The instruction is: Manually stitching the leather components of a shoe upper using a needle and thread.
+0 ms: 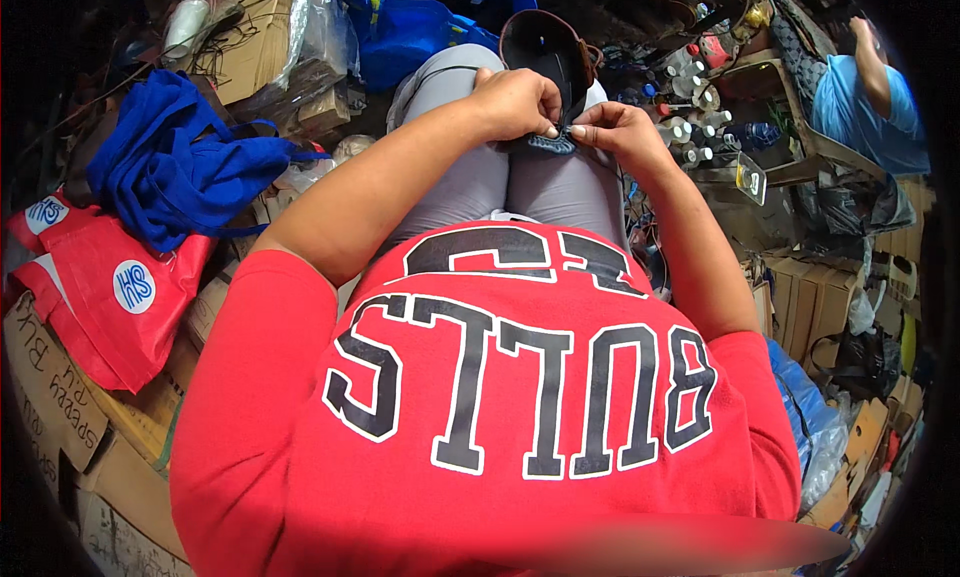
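At far left a red bag [105, 302] lies against a heaped blue cloth [185, 172]. Further right, the left hand [515, 105] is curled nearly closed, thumb and fingers pinching the near end of a dark, brown-rimmed shoe-like piece [543, 59]. That piece sits over the grey trousers [455, 167], its body stretching beyond the fingertips, its bluish edge [551, 146] between and just below them. The right hand [624, 137] pinches the same end, thumb and forefinger almost meeting. Past it are several bottles [686, 85]
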A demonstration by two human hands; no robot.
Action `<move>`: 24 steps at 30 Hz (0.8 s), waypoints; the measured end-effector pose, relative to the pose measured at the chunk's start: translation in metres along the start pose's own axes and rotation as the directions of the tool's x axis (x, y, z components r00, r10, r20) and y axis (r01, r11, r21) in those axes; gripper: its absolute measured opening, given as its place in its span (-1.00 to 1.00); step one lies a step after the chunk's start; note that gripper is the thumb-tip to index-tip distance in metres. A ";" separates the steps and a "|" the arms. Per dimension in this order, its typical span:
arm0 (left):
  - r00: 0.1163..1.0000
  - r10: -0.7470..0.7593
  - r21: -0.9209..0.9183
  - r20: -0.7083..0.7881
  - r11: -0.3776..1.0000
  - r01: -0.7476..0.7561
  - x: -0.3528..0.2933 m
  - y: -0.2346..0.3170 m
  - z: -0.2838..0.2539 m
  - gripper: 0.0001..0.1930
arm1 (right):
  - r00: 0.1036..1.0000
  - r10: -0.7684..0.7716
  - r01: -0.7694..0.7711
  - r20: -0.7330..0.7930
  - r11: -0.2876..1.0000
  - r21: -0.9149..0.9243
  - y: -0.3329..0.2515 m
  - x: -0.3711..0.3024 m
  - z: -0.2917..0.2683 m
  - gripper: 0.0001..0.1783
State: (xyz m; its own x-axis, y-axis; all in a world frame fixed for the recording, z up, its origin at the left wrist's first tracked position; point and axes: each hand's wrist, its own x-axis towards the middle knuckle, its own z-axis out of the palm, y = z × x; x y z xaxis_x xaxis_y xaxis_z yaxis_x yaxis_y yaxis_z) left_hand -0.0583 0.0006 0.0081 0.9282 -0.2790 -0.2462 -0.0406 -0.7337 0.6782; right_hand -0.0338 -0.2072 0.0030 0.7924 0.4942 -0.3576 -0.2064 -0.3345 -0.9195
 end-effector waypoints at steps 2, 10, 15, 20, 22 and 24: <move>0.992 0.108 0.010 0.069 0.994 -0.109 0.004 -0.004 -0.003 -0.83 | 0.999 -0.006 0.011 0.033 0.988 -0.154 -0.009 0.002 0.003 -0.87; 0.927 0.353 0.296 -0.124 0.905 -0.305 -0.017 -0.015 -0.020 -0.91 | 0.994 -0.075 0.069 0.083 0.995 0.073 0.008 -0.002 -0.024 -0.83; 0.993 0.112 0.015 0.047 0.994 -0.113 -0.011 -0.007 -0.013 -0.91 | 0.971 -0.238 0.233 0.019 0.925 -0.302 0.020 -0.022 -0.021 -0.79; 0.981 0.161 0.015 0.106 0.986 -0.164 -0.008 0.001 -0.010 -0.88 | 0.956 -0.289 0.293 0.055 0.915 -0.278 0.016 -0.042 -0.037 -0.87; 0.976 0.205 -0.002 0.076 0.979 -0.206 -0.007 -0.008 -0.004 -0.88 | 0.917 -0.397 0.360 0.019 0.810 -0.463 -0.016 -0.029 -0.040 -0.89; 0.958 0.283 -0.016 0.048 0.959 -0.283 -0.003 -0.003 -0.003 -0.88 | 0.879 -0.470 0.319 -0.073 0.696 -0.643 -0.009 -0.004 -0.053 -0.90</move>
State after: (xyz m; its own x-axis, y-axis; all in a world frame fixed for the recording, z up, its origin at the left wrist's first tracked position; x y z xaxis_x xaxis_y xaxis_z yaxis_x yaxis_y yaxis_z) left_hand -0.0599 0.0057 0.0090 0.8600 -0.5046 -0.0766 -0.2954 -0.6145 0.7315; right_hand -0.0052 -0.2487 0.0212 0.8360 0.5332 0.1301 0.4781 -0.5911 -0.6496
